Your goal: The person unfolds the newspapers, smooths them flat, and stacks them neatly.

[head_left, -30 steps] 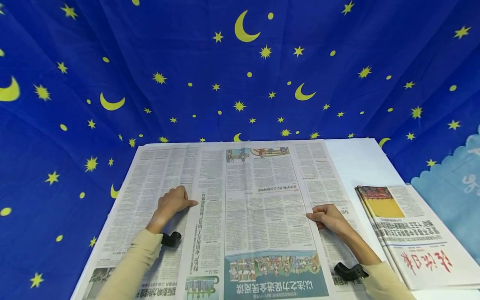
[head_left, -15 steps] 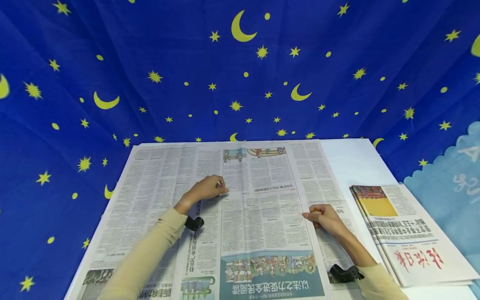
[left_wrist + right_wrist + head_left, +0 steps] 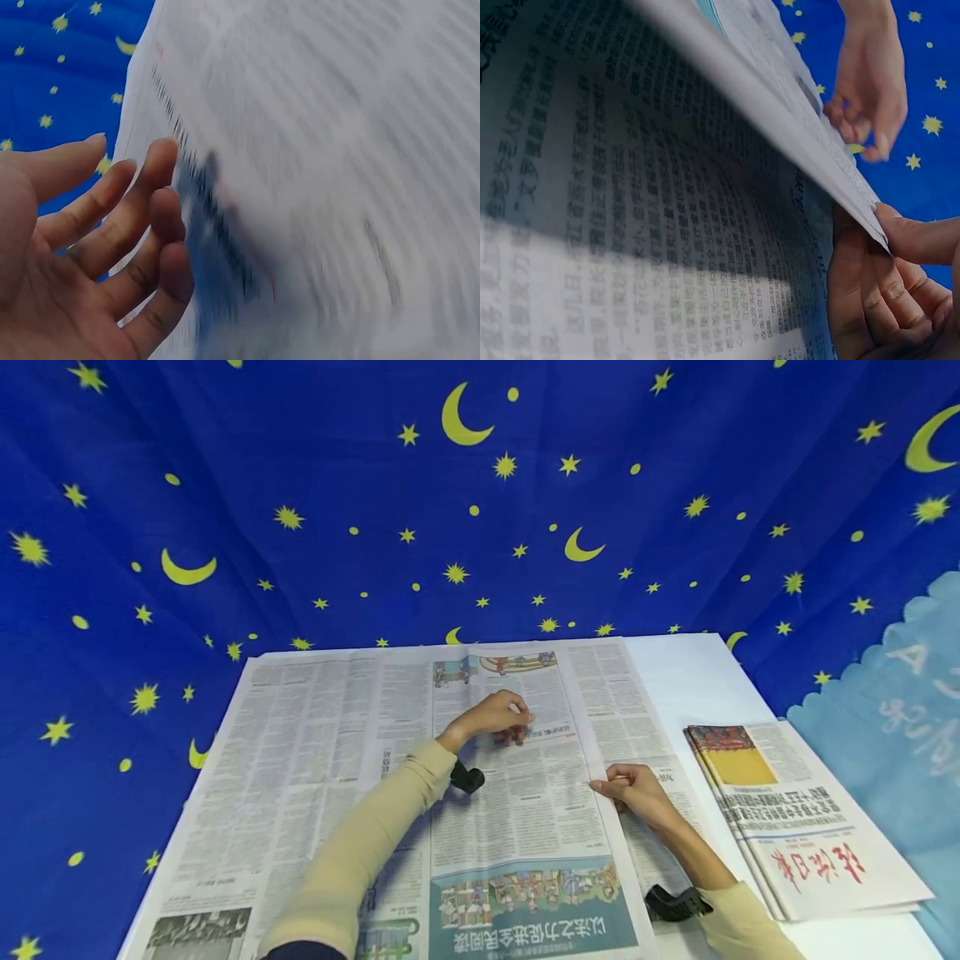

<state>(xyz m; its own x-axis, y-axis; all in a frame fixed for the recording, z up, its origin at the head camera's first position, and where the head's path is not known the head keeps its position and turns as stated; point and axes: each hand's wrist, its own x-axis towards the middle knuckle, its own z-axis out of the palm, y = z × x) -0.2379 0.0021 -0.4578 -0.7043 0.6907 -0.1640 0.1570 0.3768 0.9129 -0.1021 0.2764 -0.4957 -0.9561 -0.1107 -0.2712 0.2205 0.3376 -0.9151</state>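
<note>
A large newspaper [image 3: 300,760] lies spread open on a white table [image 3: 682,677]. A narrower page [image 3: 525,810] lies on top in the middle. My left hand [image 3: 498,714] reaches across over the upper part of this page, its fingers [image 3: 127,217] relaxed and holding nothing. My right hand [image 3: 630,785] pinches the right edge of the middle page [image 3: 705,150] between thumb [image 3: 915,236] and fingers, lifting it a little. From the right wrist view the left hand [image 3: 866,90] shows beyond the raised page edge.
A stack of folded newspapers [image 3: 795,827] lies on the table at the right. A blue cloth with yellow moons and stars [image 3: 300,485] hangs behind and around the table. A pale blue cloth [image 3: 900,710] sits at the far right.
My left hand has moved right and farther away, from the left page to over the middle page. The right hand has kept its pinch on the page edge.
</note>
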